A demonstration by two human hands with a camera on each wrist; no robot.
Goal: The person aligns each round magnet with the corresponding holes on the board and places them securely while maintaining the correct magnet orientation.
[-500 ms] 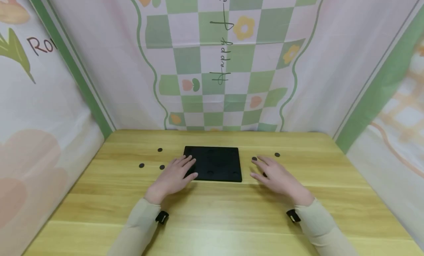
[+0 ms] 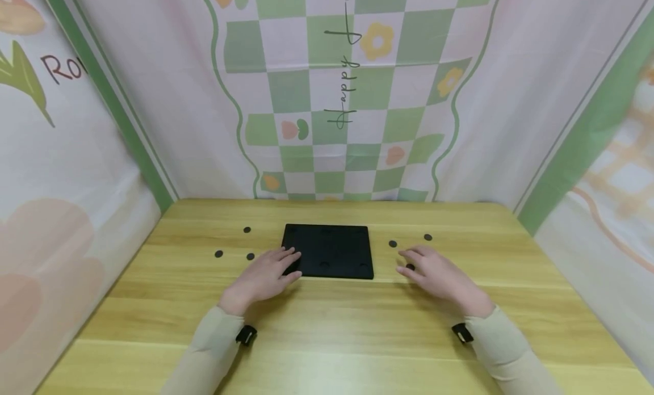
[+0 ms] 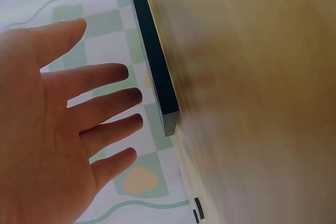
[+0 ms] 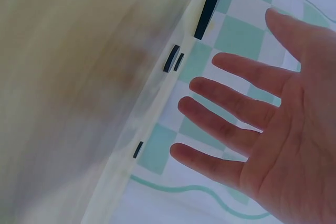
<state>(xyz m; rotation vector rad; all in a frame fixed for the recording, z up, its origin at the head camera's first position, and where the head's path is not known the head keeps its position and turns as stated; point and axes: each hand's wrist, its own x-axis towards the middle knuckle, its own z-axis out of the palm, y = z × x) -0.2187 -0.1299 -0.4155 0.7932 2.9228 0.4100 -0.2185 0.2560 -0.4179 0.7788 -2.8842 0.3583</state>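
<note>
A flat black rectangular board [image 2: 332,250] with faint round marks lies on the table. My left hand [image 2: 263,276] hovers at its left edge, fingers spread and holding nothing; the left wrist view shows a gap between the fingertips and the board [image 3: 157,66]. To the board's right, my right hand [image 2: 434,274] hangs above the table with straight, spread fingers and an empty palm. One small black disc [image 2: 410,267] shows between its thumb and forefinger, lying below on the table. Another disc [image 2: 393,244] lies just beyond those fingertips, and a third disc [image 2: 428,237] farther back.
Left of the board, three more black discs lie on the wooden table [image 2: 327,332]: a back disc [image 2: 247,230], an outer disc [image 2: 218,253] and a near disc [image 2: 250,256]. Behind the table hangs a checkered curtain [image 2: 327,100], with printed fabric on both sides.
My right hand has shifted right, away from the board, uncovering more of the discs beside it. The left hand has drifted slightly left. Board and discs stay put.
</note>
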